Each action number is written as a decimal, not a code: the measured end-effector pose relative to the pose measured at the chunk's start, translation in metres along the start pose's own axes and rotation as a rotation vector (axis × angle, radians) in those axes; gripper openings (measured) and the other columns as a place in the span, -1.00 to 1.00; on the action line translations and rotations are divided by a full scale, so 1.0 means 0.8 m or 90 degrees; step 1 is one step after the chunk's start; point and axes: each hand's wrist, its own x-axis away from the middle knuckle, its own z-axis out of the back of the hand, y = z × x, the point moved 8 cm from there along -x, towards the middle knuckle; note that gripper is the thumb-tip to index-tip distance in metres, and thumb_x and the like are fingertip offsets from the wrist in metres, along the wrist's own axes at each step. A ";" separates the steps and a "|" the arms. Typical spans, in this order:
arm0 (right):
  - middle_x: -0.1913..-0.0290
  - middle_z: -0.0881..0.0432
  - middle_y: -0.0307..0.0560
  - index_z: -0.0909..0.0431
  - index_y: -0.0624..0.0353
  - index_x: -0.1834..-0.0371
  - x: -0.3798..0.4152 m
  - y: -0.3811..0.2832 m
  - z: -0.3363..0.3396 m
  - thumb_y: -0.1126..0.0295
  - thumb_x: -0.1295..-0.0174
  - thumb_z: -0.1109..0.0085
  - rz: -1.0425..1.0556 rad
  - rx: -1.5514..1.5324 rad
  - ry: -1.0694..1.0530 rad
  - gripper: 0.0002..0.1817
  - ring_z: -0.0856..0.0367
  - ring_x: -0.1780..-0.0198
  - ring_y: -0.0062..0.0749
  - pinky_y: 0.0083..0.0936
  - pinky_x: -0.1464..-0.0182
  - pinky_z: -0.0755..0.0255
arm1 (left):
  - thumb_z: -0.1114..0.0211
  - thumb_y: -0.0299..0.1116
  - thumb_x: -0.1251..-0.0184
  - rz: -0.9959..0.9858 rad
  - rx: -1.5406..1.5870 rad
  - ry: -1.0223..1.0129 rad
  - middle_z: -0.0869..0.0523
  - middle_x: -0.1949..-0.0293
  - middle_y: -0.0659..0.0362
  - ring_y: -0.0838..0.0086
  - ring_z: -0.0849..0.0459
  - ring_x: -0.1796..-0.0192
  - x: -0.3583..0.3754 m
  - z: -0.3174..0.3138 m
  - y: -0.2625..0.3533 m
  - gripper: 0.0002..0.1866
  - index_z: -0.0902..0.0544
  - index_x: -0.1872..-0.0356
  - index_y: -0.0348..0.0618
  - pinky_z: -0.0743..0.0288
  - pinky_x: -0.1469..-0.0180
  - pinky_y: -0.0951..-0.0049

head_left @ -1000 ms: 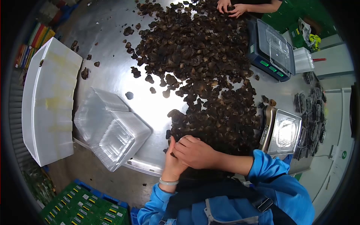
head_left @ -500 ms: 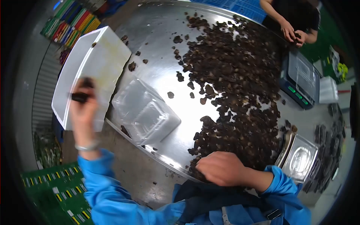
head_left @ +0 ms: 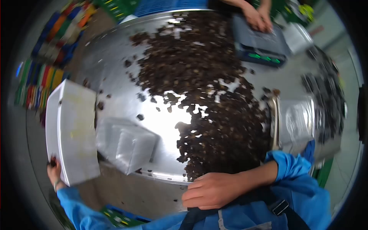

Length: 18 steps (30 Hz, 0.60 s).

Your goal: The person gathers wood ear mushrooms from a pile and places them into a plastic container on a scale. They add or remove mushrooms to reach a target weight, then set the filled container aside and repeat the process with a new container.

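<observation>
Dark brown, flat pieces (head_left: 226,130) lie in a wide heap on a shiny metal table (head_left: 115,76). My left hand (head_left: 55,170) is at the far left, beside the outer side of a white box (head_left: 78,134), with its fingers closed on dark pieces. Near the table's front edge, my right hand (head_left: 209,191) rests in front of the heap, its fingers bent and held together; what they hold, if anything, is hidden. Clear plastic containers (head_left: 126,143), stacked together, lie on the table between the white box and the heap.
Another person's hands (head_left: 262,19) are over a dark scale (head_left: 260,46) with green lights at the back right. A metal tray holding a clear container (head_left: 297,119) stands at the right, near dark objects (head_left: 326,96). Colourful stacks (head_left: 42,82) stand at the left.
The view has turned. My left hand has moved from over the white box to its outer left side, still with dark pieces. The other person's hands have moved onto the scale.
</observation>
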 end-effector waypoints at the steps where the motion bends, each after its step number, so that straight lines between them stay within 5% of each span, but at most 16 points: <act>1: -0.02 -0.56 -0.08 -0.55 0.18 -0.02 0.003 -0.005 -0.002 0.43 -0.17 -0.27 -0.004 -0.007 0.009 -0.67 -0.59 0.04 -0.24 -0.37 0.11 -0.57 | -0.35 -0.42 -0.41 0.064 0.150 0.006 -0.80 0.02 0.05 0.28 -0.77 0.03 -0.016 0.009 -0.043 -0.69 -0.68 -0.07 -0.40 -0.65 -0.12 0.33; 4: 0.00 -0.49 0.04 -0.49 0.30 0.02 -0.012 -0.031 -0.028 0.30 -0.28 -0.13 0.058 -0.108 0.039 -0.68 -0.53 0.09 -0.13 -0.34 0.12 -0.54 | -0.29 -0.37 -0.46 0.170 0.003 0.042 -0.66 -0.15 0.03 0.24 -0.63 -0.14 -0.025 0.043 -0.079 -0.61 -0.56 -0.20 -0.38 -0.48 -0.26 0.30; 6: 0.26 -0.57 0.08 -0.43 0.15 0.31 -0.046 -0.068 -0.011 0.06 -0.17 -0.23 0.142 -0.159 0.125 -0.64 -0.63 0.16 0.01 -0.13 0.17 -0.50 | -0.26 -0.33 -0.50 0.175 -0.069 0.100 -0.56 -0.26 0.01 0.21 -0.53 -0.25 -0.034 0.069 -0.047 -0.55 -0.49 -0.29 -0.36 -0.37 -0.35 0.27; 8: 0.30 -0.55 0.05 -0.43 0.20 0.30 -0.065 -0.084 0.017 0.09 -0.19 -0.20 0.146 -0.325 0.201 -0.63 -0.61 0.24 0.04 -0.10 0.23 -0.49 | -0.22 -0.30 -0.54 0.109 -0.094 0.163 -0.46 -0.37 -0.01 0.18 -0.44 -0.36 -0.036 0.095 0.014 -0.49 -0.41 -0.38 -0.34 -0.25 -0.45 0.25; 11: 0.37 -0.52 0.05 -0.42 0.23 0.26 -0.062 -0.080 0.019 0.10 -0.22 -0.16 0.051 -0.375 0.175 -0.63 -0.59 0.31 0.07 -0.08 0.27 -0.47 | -0.17 -0.25 -0.59 -0.072 0.058 0.203 -0.31 -0.53 -0.03 0.14 -0.30 -0.53 -0.013 0.061 0.194 -0.40 -0.29 -0.51 -0.31 -0.08 -0.58 0.22; 13: 0.33 -0.54 0.06 -0.44 0.23 0.18 -0.042 -0.076 0.027 0.08 -0.22 -0.16 0.024 -0.387 0.103 -0.61 -0.60 0.28 0.07 -0.09 0.27 -0.48 | -0.17 -0.30 -0.60 -0.142 0.392 0.166 -0.31 -0.57 -0.05 0.10 -0.24 -0.60 0.057 0.022 0.374 -0.39 -0.27 -0.55 -0.30 -0.06 -0.61 0.18; 14: 0.20 -0.54 0.06 -0.43 0.24 0.04 -0.037 -0.080 0.026 0.06 -0.23 -0.16 0.044 -0.326 0.064 -0.54 -0.62 0.22 0.05 -0.09 0.26 -0.50 | -0.21 -0.39 -0.53 -0.314 0.297 0.178 -0.34 -0.55 -0.06 0.10 -0.26 -0.60 0.124 0.025 0.487 -0.41 -0.34 -0.51 -0.28 -0.07 -0.60 0.16; 18: -0.05 -0.56 0.09 -0.43 0.28 -0.19 0.002 -0.085 0.025 0.08 -0.28 -0.11 0.012 -0.292 0.053 -0.45 -0.62 0.10 -0.03 -0.15 0.21 -0.54 | -0.46 -0.50 -0.14 -0.416 0.313 -0.157 -0.35 -0.53 -0.10 -0.04 -0.23 -0.60 0.287 -0.051 0.703 -0.32 -0.52 -0.36 -0.16 -0.05 -0.59 -0.06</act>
